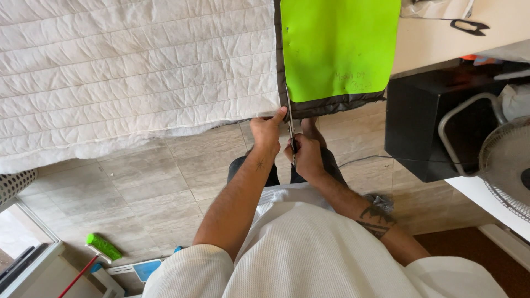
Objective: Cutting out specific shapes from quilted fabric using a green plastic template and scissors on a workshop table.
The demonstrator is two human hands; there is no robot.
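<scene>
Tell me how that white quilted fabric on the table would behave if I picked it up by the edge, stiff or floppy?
Probably floppy: the white quilted fabric droops over the table edge and is creased all over. Its padded, stitched rows suggest it is light for its bulk. The left hand pinches its edge easily beside the green template, so it likely bends rather than resists.

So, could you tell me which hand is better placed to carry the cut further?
Probably the right hand: it holds the scissors at the green template's edge, while the left hand only pins the fabric.
</scene>
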